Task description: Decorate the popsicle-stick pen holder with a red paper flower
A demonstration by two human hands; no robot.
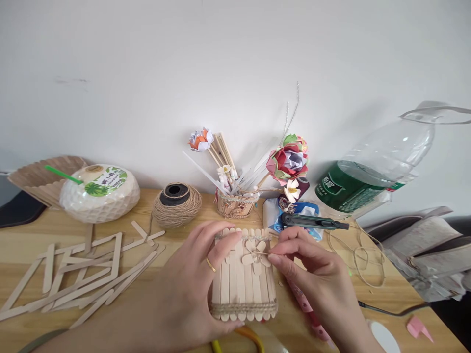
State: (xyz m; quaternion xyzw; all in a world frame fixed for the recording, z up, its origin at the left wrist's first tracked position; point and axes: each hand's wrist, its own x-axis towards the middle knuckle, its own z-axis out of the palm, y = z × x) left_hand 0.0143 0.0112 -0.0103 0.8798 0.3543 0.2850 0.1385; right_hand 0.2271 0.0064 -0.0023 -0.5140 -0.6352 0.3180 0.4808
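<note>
A box-like piece of wooden craft sticks [243,287], with twine around its top and bottom, is gripped in my left hand [196,279], thumb and fingers on opposite edges. A flower of small rounded wood pieces [256,268] sits on its front face. My right hand [312,269] pinches a thin strand [262,253] between thumb and forefinger, and the strand reaches the flower's centre. Whether it is twine or a thin stick is too small to tell.
Loose craft sticks [86,277] lie left. Behind are a white coconut [100,193], a twine spool [176,206], a flower holder [236,206], a glue gun [316,222] and a tilted bottle [368,171]. A pink-patterned tool [307,309] lies below my right hand.
</note>
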